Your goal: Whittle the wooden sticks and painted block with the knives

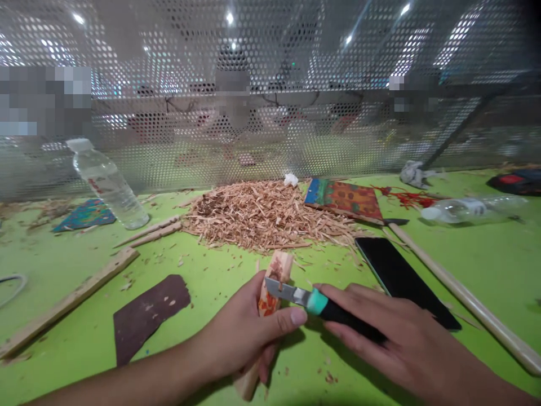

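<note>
Near the front of the green table, my left hand [249, 332] is wrapped round a piece of wood [282, 262] with reddish-orange marks on its upper face. The wood slants upward, and its lower end shows beneath my palm. My right hand [380, 327] grips a utility knife [344, 318] with a black and teal handle. Its blade [279, 288] lies across the marked face of the wood, by a small curl of shaving. My left thumb stretches toward the knife, close below the blade. The far side of the wood is hidden by my fingers.
Behind my hands lies a heap of wood shavings [253, 217] before a perforated metal screen [190, 141]. A water bottle [110, 186], sandpaper [150, 310] and a wood strip [71, 299] are left. A phone [406, 282], a wooden-handled tool [460, 287] and a lying bottle [469, 210] are right.
</note>
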`<state>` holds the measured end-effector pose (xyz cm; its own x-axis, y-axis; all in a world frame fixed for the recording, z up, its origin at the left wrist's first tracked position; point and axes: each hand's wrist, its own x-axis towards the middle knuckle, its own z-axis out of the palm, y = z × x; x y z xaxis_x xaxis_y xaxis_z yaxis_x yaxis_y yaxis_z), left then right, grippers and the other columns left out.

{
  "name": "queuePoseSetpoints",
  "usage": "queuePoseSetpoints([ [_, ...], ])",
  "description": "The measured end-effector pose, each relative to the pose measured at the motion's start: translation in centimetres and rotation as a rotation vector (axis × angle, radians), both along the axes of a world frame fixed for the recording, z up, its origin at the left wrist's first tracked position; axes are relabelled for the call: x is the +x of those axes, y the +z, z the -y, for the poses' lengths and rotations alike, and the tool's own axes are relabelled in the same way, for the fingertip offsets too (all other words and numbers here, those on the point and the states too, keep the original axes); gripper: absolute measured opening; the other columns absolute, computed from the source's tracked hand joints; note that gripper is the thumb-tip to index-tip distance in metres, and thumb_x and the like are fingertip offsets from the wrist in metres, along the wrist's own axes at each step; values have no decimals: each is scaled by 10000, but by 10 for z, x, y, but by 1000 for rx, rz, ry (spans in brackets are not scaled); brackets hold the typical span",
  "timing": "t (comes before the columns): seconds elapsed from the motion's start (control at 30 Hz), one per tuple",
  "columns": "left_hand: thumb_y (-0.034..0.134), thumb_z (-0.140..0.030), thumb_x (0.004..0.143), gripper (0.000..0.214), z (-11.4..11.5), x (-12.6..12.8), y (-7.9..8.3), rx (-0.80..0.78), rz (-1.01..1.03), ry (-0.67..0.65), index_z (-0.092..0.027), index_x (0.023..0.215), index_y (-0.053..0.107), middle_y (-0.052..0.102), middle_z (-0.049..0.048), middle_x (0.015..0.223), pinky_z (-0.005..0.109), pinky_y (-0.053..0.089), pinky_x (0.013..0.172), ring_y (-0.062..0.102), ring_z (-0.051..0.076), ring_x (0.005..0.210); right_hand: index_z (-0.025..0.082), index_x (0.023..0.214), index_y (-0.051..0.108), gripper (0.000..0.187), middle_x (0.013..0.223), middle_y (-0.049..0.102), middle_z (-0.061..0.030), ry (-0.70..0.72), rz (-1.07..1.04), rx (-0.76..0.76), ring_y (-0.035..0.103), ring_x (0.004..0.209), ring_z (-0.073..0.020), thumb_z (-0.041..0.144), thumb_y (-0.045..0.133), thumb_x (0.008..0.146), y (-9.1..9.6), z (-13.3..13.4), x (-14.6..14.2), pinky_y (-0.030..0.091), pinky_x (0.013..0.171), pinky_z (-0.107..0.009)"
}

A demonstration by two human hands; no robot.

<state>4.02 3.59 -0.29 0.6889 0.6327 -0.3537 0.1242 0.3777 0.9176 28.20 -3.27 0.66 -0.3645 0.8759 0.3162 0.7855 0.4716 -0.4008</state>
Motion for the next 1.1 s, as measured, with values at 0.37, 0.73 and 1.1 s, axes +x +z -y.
queuePoseSetpoints([
  [0.37, 669, -592, 900, 431, 9, 3, -9, 68, -88, 102, -238, 1023, 455, 451, -132, 407, 138, 315, 276, 368, 82, 285, 172, 1388, 596, 407, 901, 753, -77, -35, 97, 156, 760, 745, -188, 379, 406, 1093, -8, 7, -14, 604, 646, -256],
  [0.73, 670, -643, 870, 468, 10, 4, -12, 65, -182, 147, -251, 1046, 484, 440, -132, 411, 168, 323, 259, 365, 97, 263, 145, 1450, 504, 422, 844, 699, -47, -81, 220, 250, 715, 651, -177, 352, 393, 1100, -23, 14, -20, 542, 545, -278],
  [1.1, 668, -513, 903, 365, 6, 9, -3, 58, -179, 168, -231, 1020, 469, 437, -128, 397, 166, 308, 267, 347, 94, 277, 116, 1374, 564, 440, 718, 654, -4, -176, 253, 316, 659, 468, -147, 387, 338, 1112, -23, 17, -35, 449, 378, -254],
])
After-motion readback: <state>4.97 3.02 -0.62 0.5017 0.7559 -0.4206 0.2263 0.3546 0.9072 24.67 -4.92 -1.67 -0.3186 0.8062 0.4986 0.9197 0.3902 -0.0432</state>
